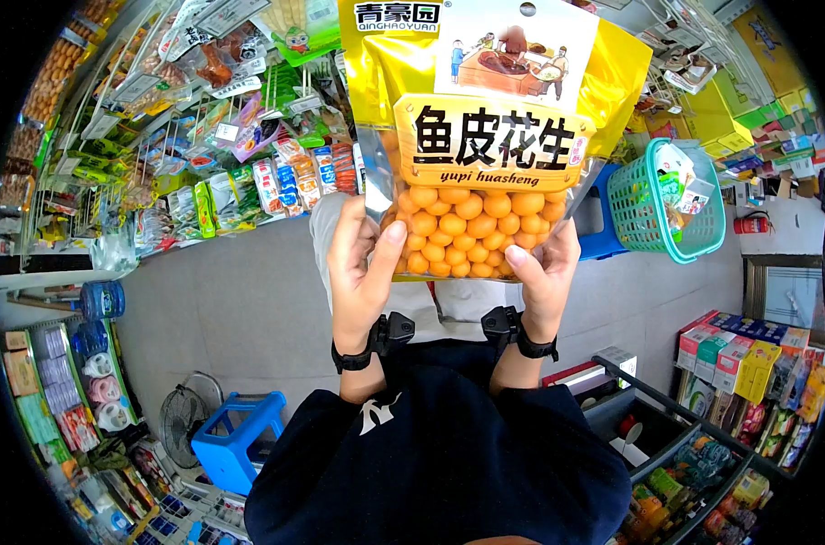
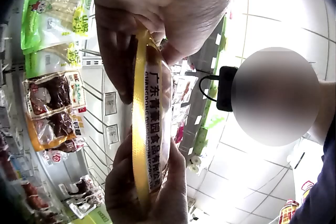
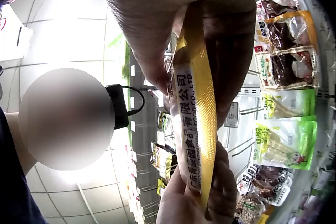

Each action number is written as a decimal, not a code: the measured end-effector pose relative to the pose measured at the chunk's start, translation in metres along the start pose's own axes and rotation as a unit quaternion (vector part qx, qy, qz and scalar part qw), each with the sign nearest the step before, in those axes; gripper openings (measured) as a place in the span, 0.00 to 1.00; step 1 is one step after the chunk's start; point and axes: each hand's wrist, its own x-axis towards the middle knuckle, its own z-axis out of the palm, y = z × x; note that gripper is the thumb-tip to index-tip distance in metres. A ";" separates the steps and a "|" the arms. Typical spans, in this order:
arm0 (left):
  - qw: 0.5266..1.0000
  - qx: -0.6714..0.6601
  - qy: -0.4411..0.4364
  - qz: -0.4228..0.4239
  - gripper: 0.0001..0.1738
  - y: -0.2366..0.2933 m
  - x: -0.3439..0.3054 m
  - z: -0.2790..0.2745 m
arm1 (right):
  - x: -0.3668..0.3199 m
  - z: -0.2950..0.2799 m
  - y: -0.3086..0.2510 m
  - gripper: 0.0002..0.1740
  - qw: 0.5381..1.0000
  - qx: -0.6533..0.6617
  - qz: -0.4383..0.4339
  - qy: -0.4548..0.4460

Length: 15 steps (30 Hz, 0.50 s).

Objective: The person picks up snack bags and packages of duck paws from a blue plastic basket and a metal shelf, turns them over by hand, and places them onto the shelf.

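Both hands hold up a yellow bag of coated peanuts point(image 1: 471, 227) with a clear window, its printed front facing the head camera. My left hand point(image 1: 362, 259) grips the lower left corner, thumb on the front and fingers behind. At the lower right corner my right hand point(image 1: 547, 272) pinches the bag the same way. From the left wrist the bag's bottom edge point(image 2: 152, 129) shows edge-on, gold on one side and lettered on the other. The right wrist view has that same bottom edge point(image 3: 194, 119) running between the two hands.
Racks of hanging snack packets point(image 1: 222, 191) stand ahead on the left. A green basket point(image 1: 626, 204) with packets inside sits on a blue stool at right. Another blue stool point(image 1: 240, 436) and a fan point(image 1: 187, 413) are at lower left. Shelved boxes point(image 1: 730, 359) line the right.
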 end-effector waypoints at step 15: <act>1.000 -0.001 -0.001 0.002 0.15 0.000 -0.001 -0.001 | 0.001 0.001 0.001 0.32 1.000 0.003 -0.007 -0.006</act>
